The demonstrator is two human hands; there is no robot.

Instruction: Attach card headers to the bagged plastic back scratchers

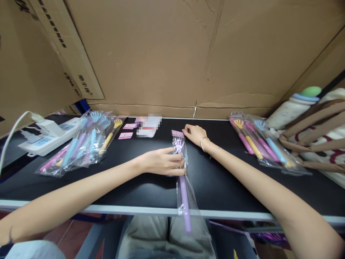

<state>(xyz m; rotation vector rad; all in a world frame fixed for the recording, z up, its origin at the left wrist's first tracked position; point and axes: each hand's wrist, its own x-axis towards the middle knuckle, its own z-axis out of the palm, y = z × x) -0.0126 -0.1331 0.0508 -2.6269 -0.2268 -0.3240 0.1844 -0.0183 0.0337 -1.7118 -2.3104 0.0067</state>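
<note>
A purple back scratcher (184,201) in a clear plastic bag lies lengthwise before me, its handle sticking out past the table's front edge. My left hand (164,162) reaches across it from the left, fingers curved over the bag just below the claw-shaped head. At the bag's top end is a small pink and purple printed card (178,133). My right hand (195,135) is closed in a pinch at that card's right edge; its lower fingers are curled and partly hidden. Whether the card is inside the bag or on top, I cannot tell.
Bagged back scratchers in several colours lie in a left pile (93,140) and a right pile (260,140). Loose printed cards (125,135) sit behind my left hand. A white power strip (51,138), a bottle (289,108) and a cloth bag (323,133) flank the black table (223,187).
</note>
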